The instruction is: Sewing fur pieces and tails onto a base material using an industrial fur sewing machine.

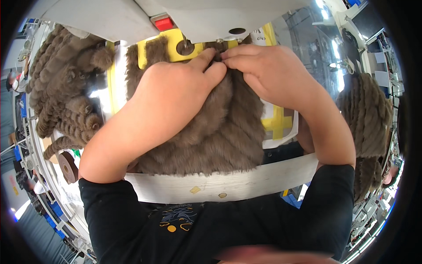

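Observation:
A brown furry fabric piece [206, 145] spreads under the head of a white sewing machine [193, 17] and down to the table's near edge. My left hand [176, 90] rests on it with thumb and index finger pinched at its upper part, just right of the needle area [186, 44]. From the other side my right hand [272, 72] meets it, its fingertips pressed together on the same spot of fur. The fingertips of both hands nearly touch; the fabric edge between them is mostly hidden. A yellow plate [141, 55] with a round opening surrounds the needle.
Piled brown fur pieces [66, 83] lie at the left, and another furry stack [365, 114] hangs at the right. A brown roll of tape [68, 167] stands beside my left forearm. Yellow tape [278, 123] marks the white work surface. The pale table edge [220, 187] runs before my body.

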{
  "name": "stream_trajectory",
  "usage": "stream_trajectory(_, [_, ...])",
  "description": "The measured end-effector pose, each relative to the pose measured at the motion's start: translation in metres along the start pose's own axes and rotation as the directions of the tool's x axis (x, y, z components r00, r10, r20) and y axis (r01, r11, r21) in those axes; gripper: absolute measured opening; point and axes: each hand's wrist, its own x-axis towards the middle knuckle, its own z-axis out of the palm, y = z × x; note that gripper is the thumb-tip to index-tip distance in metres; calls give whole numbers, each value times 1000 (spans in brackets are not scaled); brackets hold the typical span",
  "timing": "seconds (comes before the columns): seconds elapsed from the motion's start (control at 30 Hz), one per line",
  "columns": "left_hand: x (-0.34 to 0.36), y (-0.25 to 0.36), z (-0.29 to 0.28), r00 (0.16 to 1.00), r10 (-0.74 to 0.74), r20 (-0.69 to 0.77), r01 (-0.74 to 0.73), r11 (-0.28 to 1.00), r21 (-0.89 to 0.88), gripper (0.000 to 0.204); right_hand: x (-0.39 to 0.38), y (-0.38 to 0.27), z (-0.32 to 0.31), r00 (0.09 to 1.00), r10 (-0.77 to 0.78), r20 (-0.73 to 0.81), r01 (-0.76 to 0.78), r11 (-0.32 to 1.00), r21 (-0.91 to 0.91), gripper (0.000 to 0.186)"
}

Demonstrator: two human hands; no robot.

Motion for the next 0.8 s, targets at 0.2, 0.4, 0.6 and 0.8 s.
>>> stream_trajectory(0.2, [-4,4,0,995,88,-49,-82,990,112,35,-1,-5,-2,1000,-4,20,3,999,32,25])
stream_trajectory(0.4, [-5,9,-5,992,124,29,-126,987,99,38,-5,-8,-4,999,8,47,-10,999,42,20])
stream_trajectory(0.6, [0,12,1,989,149,-21,-147,988,55,39,-6,-6,-10,998,15,67,-13,999,-30,16])
stream_trajectory(0.8, [1,11,-2,987,159,-6,-158,985,71,39,-9,-6,-7,1000,7,8,-7,1000,21,17])
